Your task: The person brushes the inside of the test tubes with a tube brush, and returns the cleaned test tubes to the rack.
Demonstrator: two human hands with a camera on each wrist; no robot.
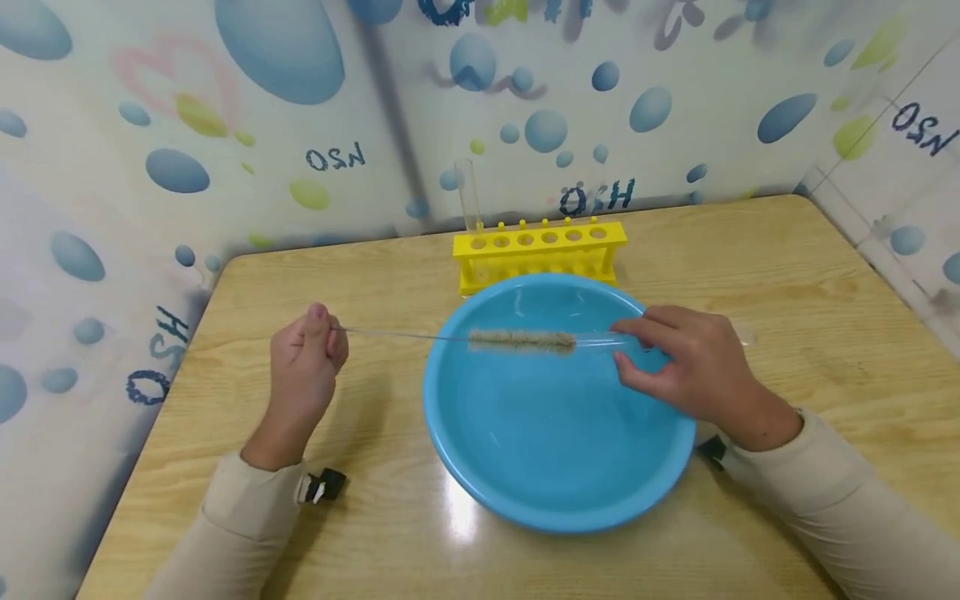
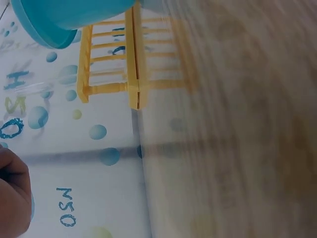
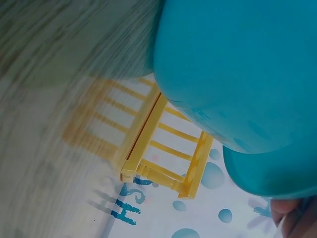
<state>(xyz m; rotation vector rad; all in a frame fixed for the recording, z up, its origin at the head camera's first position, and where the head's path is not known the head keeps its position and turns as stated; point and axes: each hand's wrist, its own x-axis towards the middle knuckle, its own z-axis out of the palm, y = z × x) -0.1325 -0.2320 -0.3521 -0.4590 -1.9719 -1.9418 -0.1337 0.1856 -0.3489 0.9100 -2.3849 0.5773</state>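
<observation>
Two grips are seen: left of the blue basin, the left hand clamps the brush by its wire; above the basin's right side, the right hand pinches the glass tube. Over the basin, brush meets tube.

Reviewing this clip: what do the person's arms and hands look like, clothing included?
The left hand and right hand are ungloved. The left sleeve and right sleeve are long, plain and beige. A small black piece shows at the left cuff, another dark piece at the right.
</observation>
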